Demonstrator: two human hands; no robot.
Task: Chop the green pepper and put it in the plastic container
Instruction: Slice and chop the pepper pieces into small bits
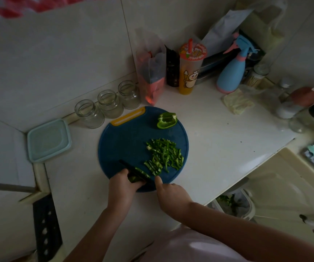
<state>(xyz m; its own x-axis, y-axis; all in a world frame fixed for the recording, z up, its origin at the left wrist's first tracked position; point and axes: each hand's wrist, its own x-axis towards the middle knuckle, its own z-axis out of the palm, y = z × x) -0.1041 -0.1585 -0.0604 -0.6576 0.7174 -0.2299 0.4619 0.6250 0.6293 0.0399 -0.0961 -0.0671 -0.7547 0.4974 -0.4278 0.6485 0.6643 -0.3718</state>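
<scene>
Green pepper piece (133,179) held by left hand (122,188) fingers (134,186); knife (126,165) across it.

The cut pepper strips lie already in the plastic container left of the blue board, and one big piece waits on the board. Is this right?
Not quite. In the head view the cut pepper strips lie heaped on the blue board, not in the plastic container, which shows no green. One big piece does wait on the board.

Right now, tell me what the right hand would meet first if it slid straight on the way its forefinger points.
Probably the cut pepper strips on the blue board, just beyond the right hand; height is unclear.
</scene>
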